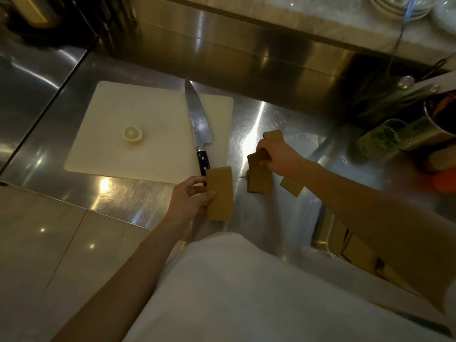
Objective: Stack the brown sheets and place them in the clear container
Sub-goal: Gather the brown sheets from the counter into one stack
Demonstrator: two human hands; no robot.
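Near the counter's [283,114] front edge, a stack of brown sheets [220,193] is clamped by the left hand's [190,198] fingers. More loose sheets [259,178] are pinched by the right hand [278,156] beside it.

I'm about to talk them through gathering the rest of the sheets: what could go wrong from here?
1. The knife lies on the cutting board with its handle right beside the left hand; a careless reach might knock it.
2. The right hand pinches loose sheets lying at different angles; one could slip out.
3. One stray sheet sits partly under the right forearm and may be missed.
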